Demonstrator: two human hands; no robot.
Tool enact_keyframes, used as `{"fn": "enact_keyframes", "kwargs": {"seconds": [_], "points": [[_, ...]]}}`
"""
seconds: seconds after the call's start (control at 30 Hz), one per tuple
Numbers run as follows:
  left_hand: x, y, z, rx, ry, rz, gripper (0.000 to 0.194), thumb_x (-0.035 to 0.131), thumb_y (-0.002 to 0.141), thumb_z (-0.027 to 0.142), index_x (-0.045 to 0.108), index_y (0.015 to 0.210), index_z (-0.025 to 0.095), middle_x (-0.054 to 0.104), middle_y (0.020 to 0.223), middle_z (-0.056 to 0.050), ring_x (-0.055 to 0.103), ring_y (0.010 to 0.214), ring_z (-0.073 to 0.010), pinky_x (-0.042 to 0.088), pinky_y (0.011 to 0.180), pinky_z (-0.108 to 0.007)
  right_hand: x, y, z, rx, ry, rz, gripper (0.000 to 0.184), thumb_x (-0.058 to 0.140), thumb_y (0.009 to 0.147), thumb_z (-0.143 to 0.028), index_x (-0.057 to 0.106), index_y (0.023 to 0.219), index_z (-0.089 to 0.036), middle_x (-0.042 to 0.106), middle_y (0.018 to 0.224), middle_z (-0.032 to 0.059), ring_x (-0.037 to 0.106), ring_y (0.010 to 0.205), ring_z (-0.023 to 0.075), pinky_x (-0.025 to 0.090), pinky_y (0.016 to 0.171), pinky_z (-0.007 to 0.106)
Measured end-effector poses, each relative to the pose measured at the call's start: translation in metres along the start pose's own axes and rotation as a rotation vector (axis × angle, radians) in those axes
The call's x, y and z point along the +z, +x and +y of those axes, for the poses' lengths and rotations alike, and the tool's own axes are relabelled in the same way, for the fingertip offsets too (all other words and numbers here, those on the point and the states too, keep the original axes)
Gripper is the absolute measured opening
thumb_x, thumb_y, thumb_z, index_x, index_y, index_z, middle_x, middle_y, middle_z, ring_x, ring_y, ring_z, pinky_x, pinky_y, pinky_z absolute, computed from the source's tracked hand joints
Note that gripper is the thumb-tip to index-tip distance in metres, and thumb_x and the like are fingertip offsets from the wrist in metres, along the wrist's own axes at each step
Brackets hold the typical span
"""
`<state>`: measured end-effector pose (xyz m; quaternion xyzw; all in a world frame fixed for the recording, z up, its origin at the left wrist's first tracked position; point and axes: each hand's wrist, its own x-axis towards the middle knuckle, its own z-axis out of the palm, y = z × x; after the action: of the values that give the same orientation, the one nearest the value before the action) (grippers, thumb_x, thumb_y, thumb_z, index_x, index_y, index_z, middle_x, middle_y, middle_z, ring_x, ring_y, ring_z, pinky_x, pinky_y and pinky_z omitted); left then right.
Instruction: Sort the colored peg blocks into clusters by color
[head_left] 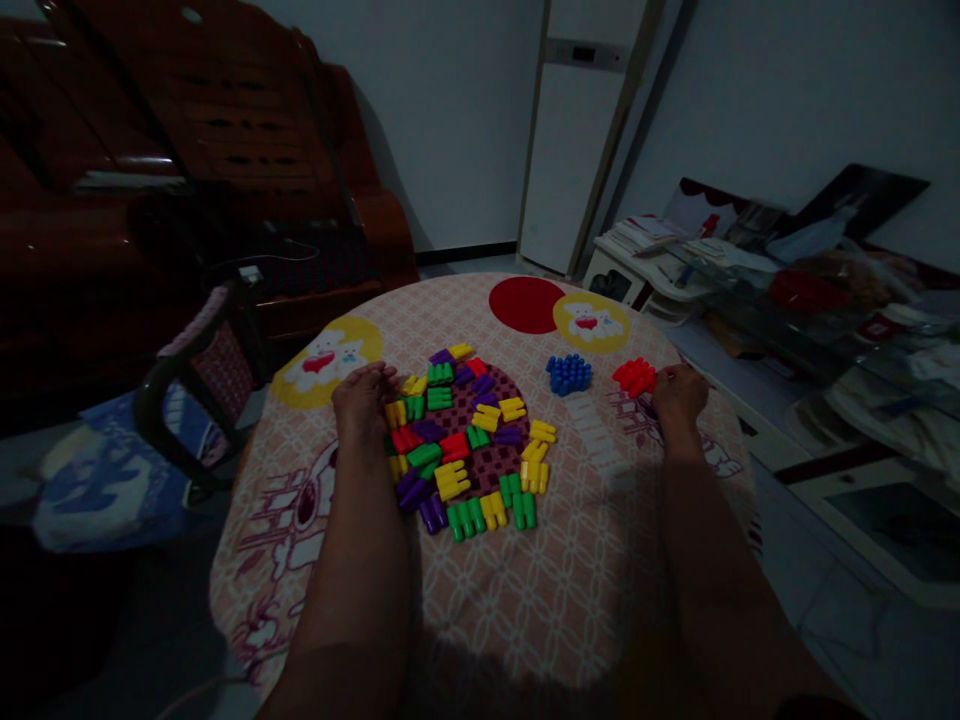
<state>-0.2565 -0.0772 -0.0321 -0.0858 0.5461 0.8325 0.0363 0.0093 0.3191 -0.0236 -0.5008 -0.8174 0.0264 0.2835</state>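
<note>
Round patterned surface (480, 600) here, open room along the near edge and right of the loose blocks (454, 446), which sprawl left of centre. Left hand (365, 395) is just beside them, fingers loosely bent (can't tell if they're holding anything). Right hand (681, 393) is curled near the right edge. Blue cluster (569, 374) sits mid-right; the smaller red cluster (634, 377) meets the right fingers, grip unclear.

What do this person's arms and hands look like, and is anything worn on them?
The left hand and right hand are ordinary human hands, ungloved. Both forearms are bare, showing no watch, bracelet or cable. A dark edge at the bottom, on the right arm, may be a sleeve. It is too dim to tell about rings.
</note>
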Motion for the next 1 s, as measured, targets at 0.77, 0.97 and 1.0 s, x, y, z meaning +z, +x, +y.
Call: {"fn": "enact_keyframes", "kwargs": {"seconds": [0.77,0.97,1.0], "points": [[0.0,0.001,0.0,-0.025,-0.001,0.017,0.013,0.059,0.066,0.013,0.063,0.079,0.014,0.067,0.068,-0.002,0.061,0.053,-0.0097,0.05,0.054,-0.02,0.014,-0.107,-0.238,-0.737,0.134,-0.613,0.042,0.047,0.1,-0.028,0.052,0.14,-0.018,0.062,0.133,0.0151,0.057,0.12,0.0264,0.043,0.1,0.035],[0.0,0.003,-0.003,-0.011,-0.005,0.003,0.014,0.059,0.066,0.012,0.064,0.078,0.013,0.068,0.069,-0.003,0.063,0.055,-0.0101,0.051,0.053,-0.02,0.022,-0.112,-0.26,-0.793,0.158,-0.653,0.041,0.04,0.096,-0.011,0.063,0.129,-0.019,0.065,0.128,0.0124,0.058,0.119,0.0251,0.043,0.099,0.034],[0.0,0.002,-0.003,-0.012,-0.006,0.003,0.013,0.059,0.066,0.012,0.064,0.078,0.013,0.068,0.069,-0.003,0.063,0.054,-0.0102,0.05,0.053,-0.019,0.021,-0.112,-0.259,-0.784,0.19,-0.64,0.042,0.041,0.094,-0.01,0.064,0.128,-0.019,0.066,0.128,0.0114,0.059,0.118,0.0239,0.043,0.098,0.032]]}}
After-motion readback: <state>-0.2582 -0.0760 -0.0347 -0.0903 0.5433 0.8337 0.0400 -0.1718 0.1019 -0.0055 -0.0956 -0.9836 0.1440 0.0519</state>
